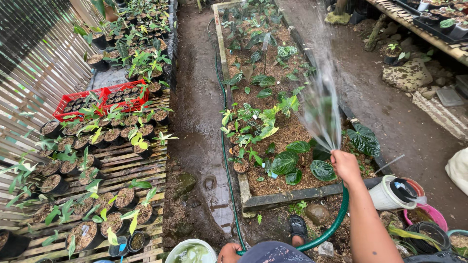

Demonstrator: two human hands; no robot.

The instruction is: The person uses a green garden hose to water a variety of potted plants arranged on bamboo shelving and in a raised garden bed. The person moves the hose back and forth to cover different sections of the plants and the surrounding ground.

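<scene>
My right hand (345, 164) grips the end of a green garden hose (336, 223), thumb over the opening. A wide fan of water (319, 104) sprays up and forward from it over a raised planting bed (273, 199) of dark-leaved and light green plants (285, 162). The hose curves down past my sandalled foot (298, 228) toward my left hand (229, 253), which holds the hose at the bottom edge of the view.
Several black pots with seedlings (92, 160) stand on a slatted wooden rack at left, beside a red crate (73, 100). A muddy wet path (197, 126) with a second hose runs between rack and bed. White and pink buckets (397, 192) sit at right.
</scene>
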